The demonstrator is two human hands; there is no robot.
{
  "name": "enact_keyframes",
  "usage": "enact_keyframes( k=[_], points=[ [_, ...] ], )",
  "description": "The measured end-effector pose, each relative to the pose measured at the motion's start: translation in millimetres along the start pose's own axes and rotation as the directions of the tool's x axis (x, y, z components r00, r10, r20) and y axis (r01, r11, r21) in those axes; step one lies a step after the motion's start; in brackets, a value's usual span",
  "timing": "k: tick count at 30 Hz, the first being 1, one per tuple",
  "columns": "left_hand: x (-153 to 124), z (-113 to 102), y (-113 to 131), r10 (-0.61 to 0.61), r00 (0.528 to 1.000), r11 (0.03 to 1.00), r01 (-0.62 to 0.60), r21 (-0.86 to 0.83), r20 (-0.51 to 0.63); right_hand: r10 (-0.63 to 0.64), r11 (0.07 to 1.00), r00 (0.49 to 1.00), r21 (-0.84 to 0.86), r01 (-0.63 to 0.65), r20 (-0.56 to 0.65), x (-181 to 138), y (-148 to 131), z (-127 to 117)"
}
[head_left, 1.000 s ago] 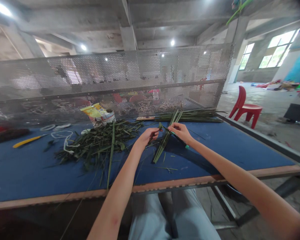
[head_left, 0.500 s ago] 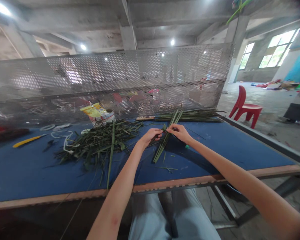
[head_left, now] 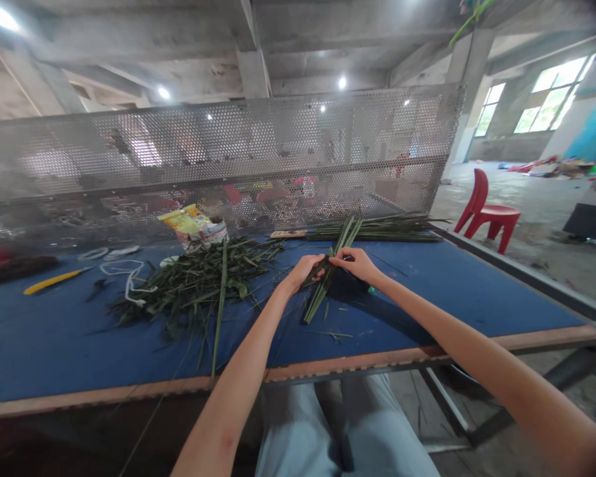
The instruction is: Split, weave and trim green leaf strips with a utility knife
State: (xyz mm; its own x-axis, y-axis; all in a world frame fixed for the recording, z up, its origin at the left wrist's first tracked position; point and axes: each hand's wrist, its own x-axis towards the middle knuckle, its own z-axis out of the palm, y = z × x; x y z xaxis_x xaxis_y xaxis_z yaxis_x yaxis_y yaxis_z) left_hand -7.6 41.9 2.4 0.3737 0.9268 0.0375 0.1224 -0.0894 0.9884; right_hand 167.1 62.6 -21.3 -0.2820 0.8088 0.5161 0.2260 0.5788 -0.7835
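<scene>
Across the centre of the blue table (head_left: 427, 291), a leaf bundle (head_left: 316, 303) lies with its long axis running from 1 to 7 o'clock. The left hand (head_left: 302, 271) and right hand (head_left: 355, 263), the right at 3 o'clock from the left, both have fingers clenched, pinching the bundle near its middle. A loose leaf pile (head_left: 193, 285) lies at 9 o'clock.

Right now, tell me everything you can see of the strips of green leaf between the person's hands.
The strips of green leaf are long, narrow, flat blades, dark green and fibrous-looking, gathered into a loose, slanting bunch. Their lower ends splay out over the blue table top, and their upper ends point toward its far side. The left hand and right hand grip the bunch near its middle, hiding that part.
</scene>
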Motion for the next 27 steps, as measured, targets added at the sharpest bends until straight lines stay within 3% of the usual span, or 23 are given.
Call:
enact_keyframes(
  k=[3, 10, 13, 16, 20, 24, 27],
  points=[
    [1, 0, -2, 0.010, 0.997, 0.998, -0.006, 0.065, -0.075, 0.005, 1.000, 1.000, -0.009, -0.005, 0.028, 0, 0, 0],
    [2, 4, -1, 0.022, 0.998, 0.986, -0.011, 0.168, -0.060, 0.160, 0.986, 0.986, 0.047, -0.162, 0.042, -2, -3, -7],
    [4, 7, -3, 0.022, 0.999, 0.977, -0.011, 0.211, -0.049, 0.106, 0.994, 0.990, -0.019, -0.105, 0.089, -1, -5, -7],
    [8, 6, -7, 0.108, 0.993, 0.951, -0.088, 0.298, -0.053, 0.036, 0.997, 0.996, -0.064, -0.031, 0.082, 2, -4, -5],
    [12, -3, -10, 0.286, 0.934, 0.881, -0.169, 0.443, -0.213, 0.046, 0.997, 0.993, -0.074, -0.038, 0.106, 5, 1, -4],
    [13, -14, -7, 0.248, 0.934, 0.915, -0.138, 0.380, -0.257, 0.051, 0.998, 0.983, -0.030, -0.046, 0.175, 3, -1, -2],
    [14, -19, -6, 0.217, 0.908, 0.955, -0.123, 0.269, -0.357, 0.066, 0.998, 0.974, 0.005, -0.069, 0.219, 2, -6, 0]
  ],
)
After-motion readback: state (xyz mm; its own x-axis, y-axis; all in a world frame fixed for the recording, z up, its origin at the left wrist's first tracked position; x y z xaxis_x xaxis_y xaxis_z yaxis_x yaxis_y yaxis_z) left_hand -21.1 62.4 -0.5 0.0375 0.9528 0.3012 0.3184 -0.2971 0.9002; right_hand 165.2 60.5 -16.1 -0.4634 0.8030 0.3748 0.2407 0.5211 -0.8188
